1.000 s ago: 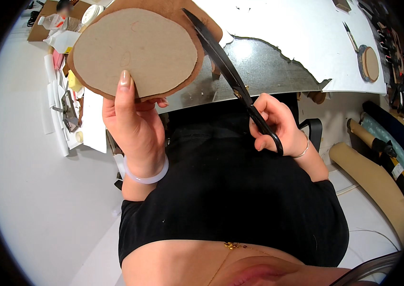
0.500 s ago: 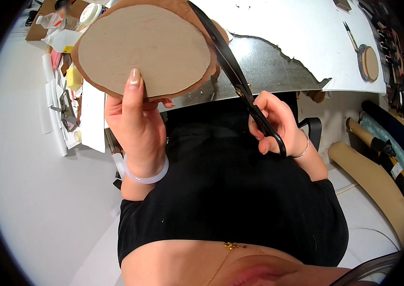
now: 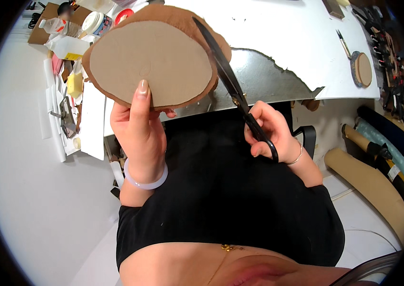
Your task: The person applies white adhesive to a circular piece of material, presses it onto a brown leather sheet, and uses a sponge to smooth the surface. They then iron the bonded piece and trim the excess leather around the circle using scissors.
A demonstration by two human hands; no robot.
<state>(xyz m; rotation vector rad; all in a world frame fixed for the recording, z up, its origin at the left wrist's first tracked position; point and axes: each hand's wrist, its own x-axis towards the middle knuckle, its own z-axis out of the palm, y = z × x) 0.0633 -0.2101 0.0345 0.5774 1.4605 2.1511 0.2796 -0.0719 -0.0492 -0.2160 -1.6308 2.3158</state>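
Note:
My left hand [image 3: 141, 128] grips the lower edge of a brown leather piece [image 3: 171, 15], thumb on top and fingers underneath. On the leather lies a flat beige oval panel [image 3: 154, 59], and a brown margin shows around it, widest at the top and right. My right hand [image 3: 272, 131] holds long black scissors [image 3: 228, 74] by the handles. Their blades point up and left across the leather's right margin, beside the panel's edge, and look nearly closed. Whether leather lies between the blades, I cannot tell.
A dark grey sheet [image 3: 259, 76] with a torn white edge covers the near bench. At right sit a brush [image 3: 343, 43] and a small round wooden piece [image 3: 364, 70]. Bottles, tubs and a yellow block [image 3: 74, 85] crowd the left. Rolled materials [image 3: 371, 190] stand lower right.
The whole view has shifted slightly, so bench and hands appear a little lower. The scissors' tips now show fully over the leather, and the blades seem closer together. Both hands keep their holds.

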